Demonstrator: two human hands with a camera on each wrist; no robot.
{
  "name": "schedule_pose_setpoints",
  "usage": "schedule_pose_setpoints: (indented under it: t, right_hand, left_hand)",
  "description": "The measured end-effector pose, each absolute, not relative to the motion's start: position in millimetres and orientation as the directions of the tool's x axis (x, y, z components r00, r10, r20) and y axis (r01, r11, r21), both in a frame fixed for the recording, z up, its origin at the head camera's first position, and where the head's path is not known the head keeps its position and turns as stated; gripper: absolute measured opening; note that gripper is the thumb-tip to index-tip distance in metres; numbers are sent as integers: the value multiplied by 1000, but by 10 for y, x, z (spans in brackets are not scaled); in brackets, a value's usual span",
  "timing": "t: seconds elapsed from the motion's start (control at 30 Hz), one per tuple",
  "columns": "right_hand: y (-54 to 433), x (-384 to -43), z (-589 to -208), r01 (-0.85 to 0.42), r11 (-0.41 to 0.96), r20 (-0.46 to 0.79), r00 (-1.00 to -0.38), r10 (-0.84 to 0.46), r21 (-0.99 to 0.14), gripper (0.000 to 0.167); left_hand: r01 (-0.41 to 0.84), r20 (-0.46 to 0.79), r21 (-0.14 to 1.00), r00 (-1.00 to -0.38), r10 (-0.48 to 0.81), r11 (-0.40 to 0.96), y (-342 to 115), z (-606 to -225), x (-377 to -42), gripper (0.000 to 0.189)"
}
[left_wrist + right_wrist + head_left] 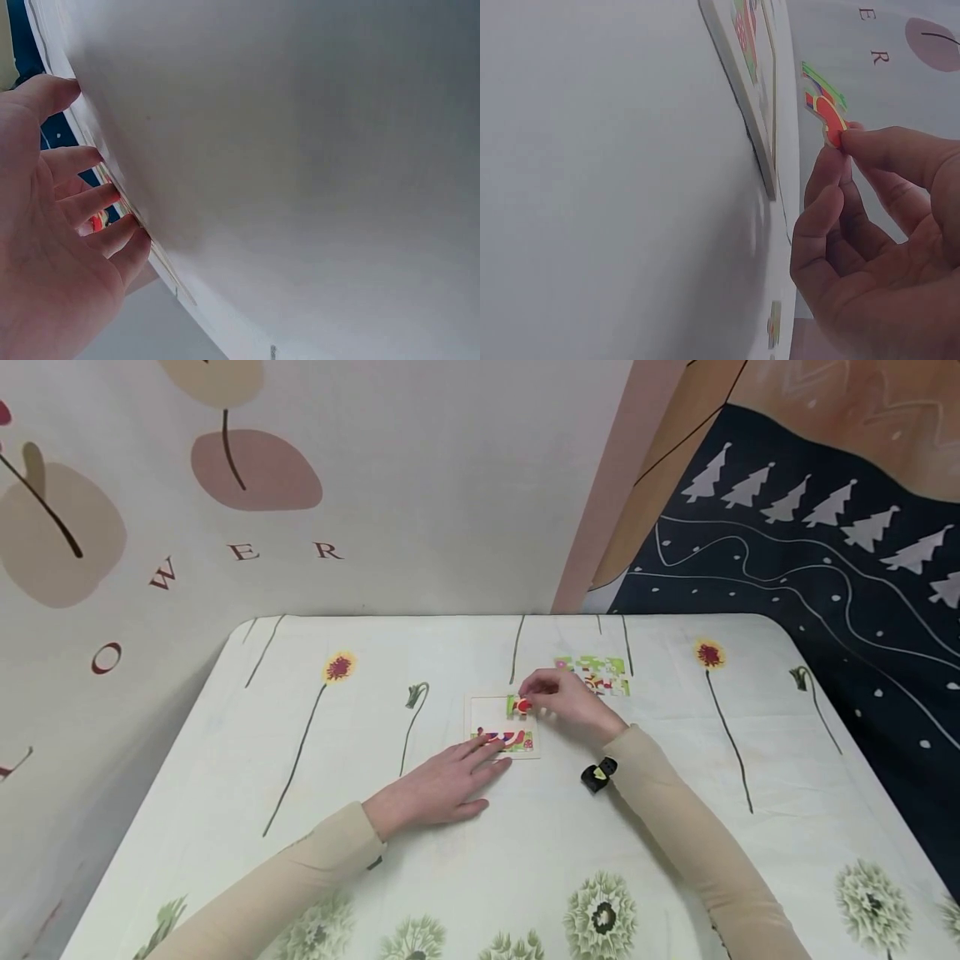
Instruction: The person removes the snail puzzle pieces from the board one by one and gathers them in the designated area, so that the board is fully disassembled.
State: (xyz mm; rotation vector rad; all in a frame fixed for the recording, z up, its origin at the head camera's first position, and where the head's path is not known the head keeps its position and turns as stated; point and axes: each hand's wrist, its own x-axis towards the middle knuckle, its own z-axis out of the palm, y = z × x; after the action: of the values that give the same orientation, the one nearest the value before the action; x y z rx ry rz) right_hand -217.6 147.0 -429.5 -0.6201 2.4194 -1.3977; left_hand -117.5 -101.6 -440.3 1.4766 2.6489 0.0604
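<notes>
A flat square puzzle board (487, 713) with a thin raised border lies mid-table, its lower part filled with colourful puzzle pieces (517, 742). Spread across the board's lower left is my left hand (447, 782), fingers extended over the pieces; the left wrist view shows its fingertips (133, 225) at the board's edge. Between thumb and index finger my right hand (566, 700) pinches a red, yellow and green puzzle piece (830, 118). In the right wrist view this piece is raised beside the board's edge (756, 142). Part of the piece is hidden by the fingertips.
Behind the right hand lies a cluster of loose puzzle pieces (611, 670), partly covered by that hand. A flower-printed cloth (652, 827) covers the table. A pale printed wall hanging (450, 527) rises at the back, a dark tree-patterned one (810, 560) at the right.
</notes>
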Motion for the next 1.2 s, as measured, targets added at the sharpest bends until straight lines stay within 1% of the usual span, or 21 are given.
schedule_pose_setpoints:
  t: [0.37, 0.47, 0.6, 0.7, 0.93, 1.2]
  right_hand:
    - [1799, -2227, -4264, -170, 467, -42, -912, -409, -868, 16]
    - [1857, -2173, -4116, -143, 459, -54, -919, -391, -877, 17]
    - [1980, -2188, -4086, -131, 463, -59, -926, -374, -877, 17]
    - [2087, -2275, -4199, -119, 488, -71, -933, -353, -865, 17]
    - [2145, -2343, -4195, -62, 540, -116, -950, -291, -839, 18]
    - [2170, -2375, -4245, -68, 562, -120, -949, -292, -825, 14]
  left_hand:
    - [842, -81, 86, -527, 846, 533, -1024, -4397, -1168, 61]
    - [845, -73, 90, -522, 850, 527, -1025, -4399, -1168, 61]
    - [848, -62, 101, -516, 854, 520, -1025, -4404, -1170, 61]
    - [847, -60, 108, -518, 853, 521, -1029, -4409, -1171, 61]
    - [845, -53, 113, -520, 852, 523, -1035, -4419, -1174, 61]
    - [838, -68, 128, -526, 848, 530, -1034, -4416, -1166, 61]
